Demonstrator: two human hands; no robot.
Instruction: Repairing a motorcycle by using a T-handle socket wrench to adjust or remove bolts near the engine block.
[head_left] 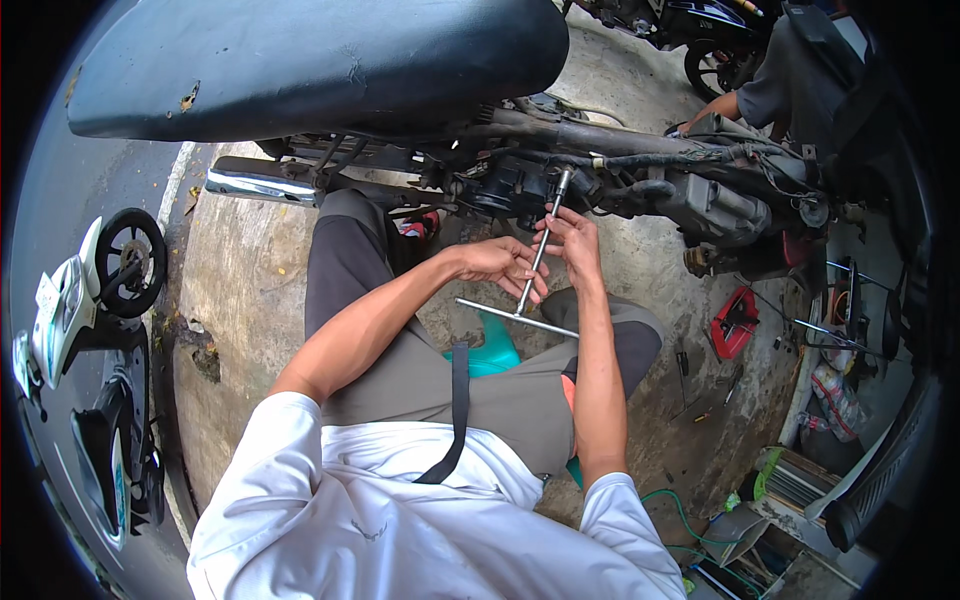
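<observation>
Before you stretches a black-seated, dark-metal motorcycle point(430, 80). At its side, your silver metal T-shaped wrench point(540, 250) looks stiff, fairly weighty, slick; best held by its crossbar. Its long shaft points away from you, slightly right. Your right grip point(572, 240) pinches the upper shaft; your left grip point(505, 264) spreads loosely alongside.

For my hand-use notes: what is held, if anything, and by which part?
A T-handle wrench. The right hand holds its upper shaft; the left hand is lower, its grip unclear.
</observation>
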